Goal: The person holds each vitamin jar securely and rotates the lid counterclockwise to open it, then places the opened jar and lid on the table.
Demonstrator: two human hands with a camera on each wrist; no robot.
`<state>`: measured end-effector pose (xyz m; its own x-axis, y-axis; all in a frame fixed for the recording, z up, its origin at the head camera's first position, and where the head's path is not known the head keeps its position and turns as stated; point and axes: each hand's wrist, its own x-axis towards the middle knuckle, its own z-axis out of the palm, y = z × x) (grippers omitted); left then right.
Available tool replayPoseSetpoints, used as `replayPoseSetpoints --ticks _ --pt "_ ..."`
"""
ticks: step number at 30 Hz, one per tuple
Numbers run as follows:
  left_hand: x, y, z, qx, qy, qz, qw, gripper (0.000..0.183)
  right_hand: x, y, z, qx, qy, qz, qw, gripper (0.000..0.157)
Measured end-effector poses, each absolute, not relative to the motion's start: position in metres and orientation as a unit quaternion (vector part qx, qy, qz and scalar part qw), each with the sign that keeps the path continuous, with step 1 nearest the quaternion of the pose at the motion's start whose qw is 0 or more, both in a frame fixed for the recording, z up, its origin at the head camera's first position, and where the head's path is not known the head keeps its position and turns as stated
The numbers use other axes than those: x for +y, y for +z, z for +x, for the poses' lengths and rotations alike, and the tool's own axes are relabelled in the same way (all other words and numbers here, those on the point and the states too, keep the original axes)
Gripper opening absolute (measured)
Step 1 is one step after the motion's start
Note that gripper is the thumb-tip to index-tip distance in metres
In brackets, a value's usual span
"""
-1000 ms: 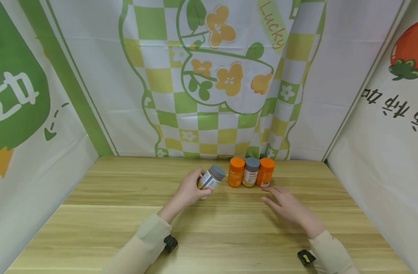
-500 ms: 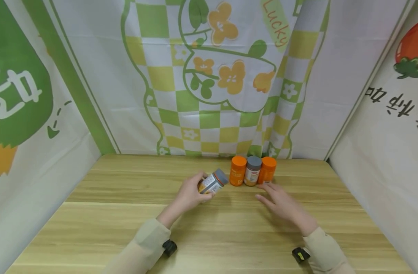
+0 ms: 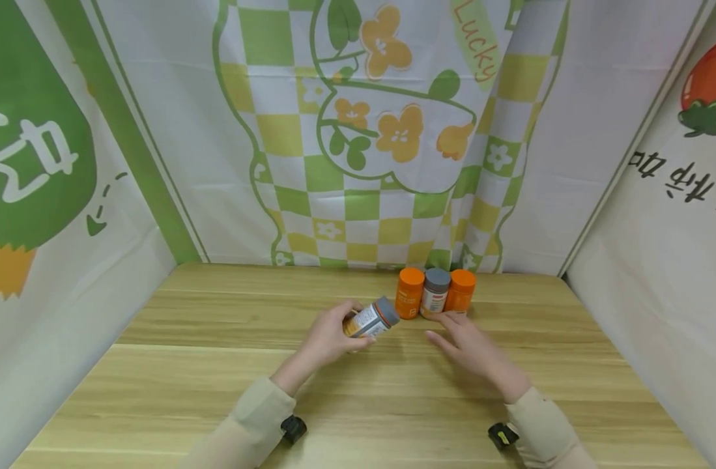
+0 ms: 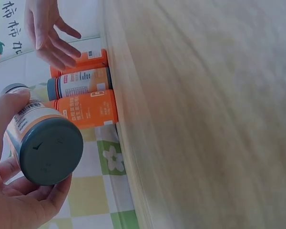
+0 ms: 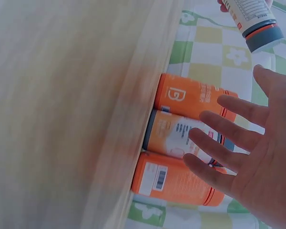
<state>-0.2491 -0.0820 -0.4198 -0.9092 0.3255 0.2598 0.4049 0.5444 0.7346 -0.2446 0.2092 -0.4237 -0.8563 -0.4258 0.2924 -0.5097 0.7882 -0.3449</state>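
Note:
My left hand (image 3: 327,333) grips a pill bottle (image 3: 372,319) with a grey lid and a white and orange label. It is lifted and tilted, lid toward the right; in the left wrist view the bottle's dark round base (image 4: 51,151) faces the camera. Three more bottles stand side by side at the back: an orange bottle (image 3: 409,294), a grey-lidded bottle (image 3: 435,298) and another orange bottle (image 3: 460,293). Fingers spread, my right hand (image 3: 473,345) is in front of the middle and right ones, hiding their lower parts. Whether its fingertips touch them I cannot tell.
The wooden table (image 3: 358,404) ends at a back edge right behind the row. A patterned cloth (image 3: 369,215) hangs there, and printed white cloths (image 3: 645,280) enclose the sides. A black wrist camera (image 3: 503,435) sits at the right sleeve.
My left hand has tipped its bottle further toward the right and lowered it slightly. My right hand has moved left along the front of the row. The head view has shifted a little.

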Motion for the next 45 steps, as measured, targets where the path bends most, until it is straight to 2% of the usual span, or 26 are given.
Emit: replayPoseSetpoints --ticks 11,20,31,45 --pt "-0.077 -0.42 -0.246 -0.878 -0.43 -0.207 0.05 0.05 0.191 -0.423 -0.245 -0.936 0.208 0.254 0.126 0.047" --pt "-0.072 -0.418 -0.243 -0.873 -0.43 -0.224 0.061 0.046 0.177 -0.421 -0.246 -0.924 0.216 0.266 0.171 0.041" --pt "-0.065 -0.418 -0.24 -0.867 -0.435 -0.232 0.069 0.045 0.169 -0.418 -0.245 -0.911 0.231 0.279 0.195 0.04" --pt "-0.062 -0.416 -0.236 -0.861 -0.444 -0.24 0.069 0.046 0.161 -0.416 -0.241 -0.904 0.278 0.278 0.168 0.037"
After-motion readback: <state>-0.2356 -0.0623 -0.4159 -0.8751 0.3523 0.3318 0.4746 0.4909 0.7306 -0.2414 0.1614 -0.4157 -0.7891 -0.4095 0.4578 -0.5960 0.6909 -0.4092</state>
